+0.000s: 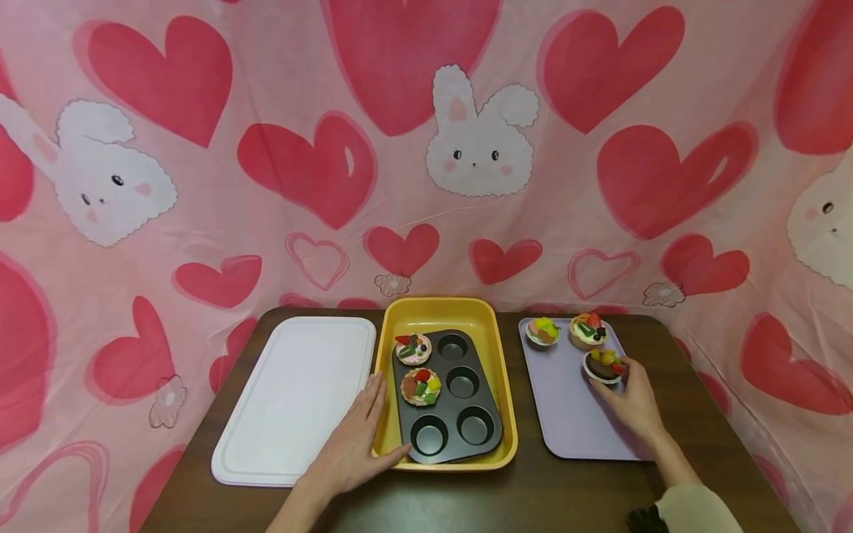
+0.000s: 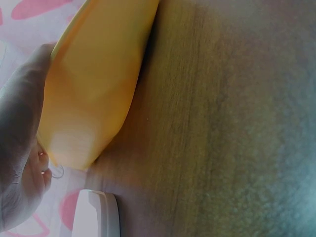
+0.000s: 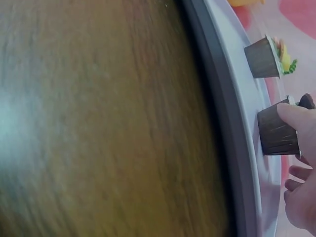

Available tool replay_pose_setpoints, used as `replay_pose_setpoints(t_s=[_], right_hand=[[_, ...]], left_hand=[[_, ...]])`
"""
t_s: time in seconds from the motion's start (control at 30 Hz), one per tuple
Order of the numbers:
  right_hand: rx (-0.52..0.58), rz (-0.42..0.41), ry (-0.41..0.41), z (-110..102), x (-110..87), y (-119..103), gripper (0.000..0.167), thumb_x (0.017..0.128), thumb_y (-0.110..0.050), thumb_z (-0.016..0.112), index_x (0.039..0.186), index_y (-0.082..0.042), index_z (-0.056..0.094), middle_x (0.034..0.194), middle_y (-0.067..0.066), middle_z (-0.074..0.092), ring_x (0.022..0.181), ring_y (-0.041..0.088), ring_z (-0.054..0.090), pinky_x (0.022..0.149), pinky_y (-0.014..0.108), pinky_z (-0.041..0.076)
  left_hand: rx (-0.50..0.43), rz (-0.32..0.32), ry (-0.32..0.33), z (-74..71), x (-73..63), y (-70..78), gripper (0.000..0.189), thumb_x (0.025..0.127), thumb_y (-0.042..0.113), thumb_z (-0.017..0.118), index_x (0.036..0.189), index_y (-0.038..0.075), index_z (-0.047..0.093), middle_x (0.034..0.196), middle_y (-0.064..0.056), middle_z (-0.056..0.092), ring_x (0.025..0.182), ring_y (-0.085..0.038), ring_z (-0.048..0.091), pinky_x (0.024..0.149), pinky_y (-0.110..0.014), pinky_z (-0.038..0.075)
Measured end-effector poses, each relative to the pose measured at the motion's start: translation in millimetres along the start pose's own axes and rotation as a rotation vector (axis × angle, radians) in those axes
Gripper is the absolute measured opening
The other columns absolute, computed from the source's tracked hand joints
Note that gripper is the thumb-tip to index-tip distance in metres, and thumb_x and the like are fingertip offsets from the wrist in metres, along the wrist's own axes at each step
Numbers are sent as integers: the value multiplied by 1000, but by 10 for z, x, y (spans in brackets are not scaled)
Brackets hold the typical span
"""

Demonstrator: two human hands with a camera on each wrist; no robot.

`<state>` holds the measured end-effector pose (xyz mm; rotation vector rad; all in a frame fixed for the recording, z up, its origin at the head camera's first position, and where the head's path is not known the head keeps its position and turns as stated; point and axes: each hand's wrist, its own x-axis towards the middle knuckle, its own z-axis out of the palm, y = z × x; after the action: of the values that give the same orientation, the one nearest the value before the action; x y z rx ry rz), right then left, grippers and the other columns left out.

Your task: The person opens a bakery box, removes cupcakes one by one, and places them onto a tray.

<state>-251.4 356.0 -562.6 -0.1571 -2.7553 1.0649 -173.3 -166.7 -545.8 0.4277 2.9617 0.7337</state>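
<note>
My right hand [image 1: 636, 406] holds a chocolate cupcake [image 1: 602, 368] with fruit on top between thumb and fingers, at the lilac tray [image 1: 566, 422]. In the right wrist view the thumb lies against the cupcake's brown pleated cup [image 3: 277, 129]. Two more fruit-topped cakes, a small cupcake [image 1: 543, 333] and a tart [image 1: 587, 332], stand at that tray's far end. My left hand [image 1: 353, 444] lies with straight fingers along the left rim of the yellow tray [image 1: 440, 311]. Its thumb reaches the near left corner of a dark muffin tin [image 1: 448, 403] inside that tray.
Two fruit tarts sit in the tin's left column, a far one [image 1: 413, 349] and a nearer one [image 1: 420, 387]; its other cups hold nothing visible. A white board [image 1: 300, 392] lies left on the brown table [image 1: 426, 503]. A pink heart-and-rabbit cloth [image 1: 426, 207] hangs behind.
</note>
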Motion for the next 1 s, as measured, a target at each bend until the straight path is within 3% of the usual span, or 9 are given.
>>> replay_pose_setpoints(t_s=[0.27, 0.6, 0.87, 1.0], right_hand=[[-99, -174, 59, 14, -24, 87, 82, 92, -13, 86, 146, 26, 37, 147, 51, 40, 138, 68, 40, 115, 83, 35], [-317, -254, 98, 7, -67, 100, 87, 91, -20, 88, 148, 23, 37, 148, 49, 40, 141, 66, 37, 125, 79, 28], [-298, -259, 79, -21, -51, 19, 106, 89, -32, 89, 158, 21, 29, 156, 50, 37, 148, 68, 33, 132, 75, 20], [-291, -316, 100, -27, -24, -90, 110, 87, -32, 90, 162, 18, 27, 158, 49, 38, 152, 66, 32, 137, 71, 15]], left_hand=[[2, -4, -5, -1, 0, -3, 121, 89, 82, 66, 177, 13, 20, 188, -3, 7, 174, -32, 20, 135, -58, 33], [-2, 2, -10, -7, 5, -3, 121, 89, 82, 66, 177, 13, 21, 188, -2, 7, 174, -32, 20, 135, -58, 34], [-9, 3, -3, -7, 0, -2, 120, 89, 81, 67, 177, 13, 22, 188, -3, 8, 173, -33, 20, 134, -60, 35], [-10, 4, 5, -9, -3, 0, 120, 88, 82, 67, 177, 14, 22, 188, -3, 9, 173, -32, 21, 134, -60, 36]])
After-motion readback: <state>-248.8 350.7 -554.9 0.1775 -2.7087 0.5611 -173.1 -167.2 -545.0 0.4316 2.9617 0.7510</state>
